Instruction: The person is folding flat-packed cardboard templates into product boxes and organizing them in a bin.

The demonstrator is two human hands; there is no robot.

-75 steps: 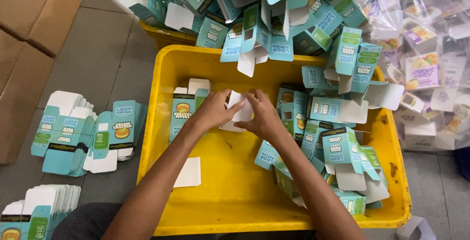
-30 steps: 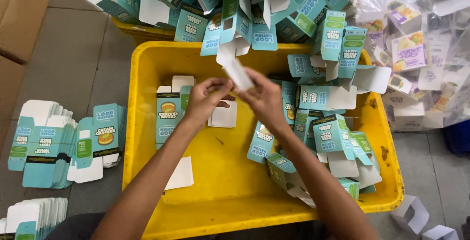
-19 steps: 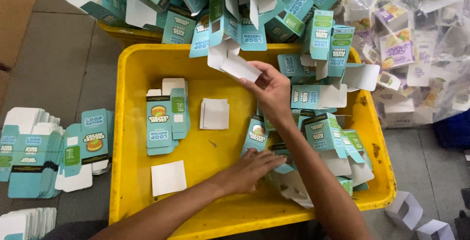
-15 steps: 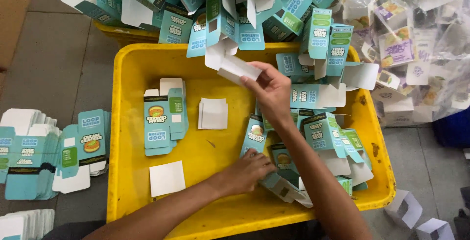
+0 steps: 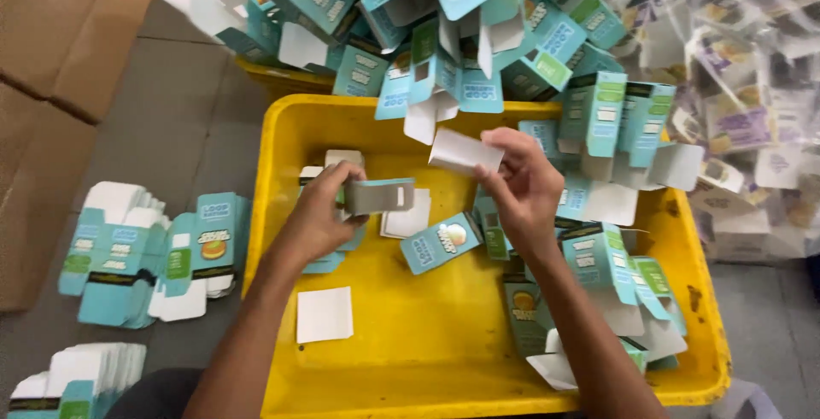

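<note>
Left hand over the yellow tub, fingers curled and pinching a flat teal carton by its left end, carton held level above the tub floor. Right hand at three o'clock from the left, thumb and fingers pressed onto a white folded insert, insert tilted, its upper end pointing to ten o'clock. Carton and insert near each other, not touching; insert at one o'clock from the carton.

Below the two hands, at six o'clock, a loose teal carton with a round picture lying aslant on the tub floor. Beside it, at nine o'clock, a white flat piece partly under the held carton. Another white square card on the tub floor at seven o'clock, well apart from both hands. More flat cartons stacked under the left hand, mostly hidden by it.

Along the tub's right side, from two to five o'clock, a jumble of opened teal cartons, some spilling over the rim. Beyond the tub at twelve o'clock, a heap of opened cartons piled high. At nine o'clock outside the tub, flattened carton stacks on the grey floor. At two o'clock, clear plastic packets. Brown cardboard at ten o'clock.
</note>
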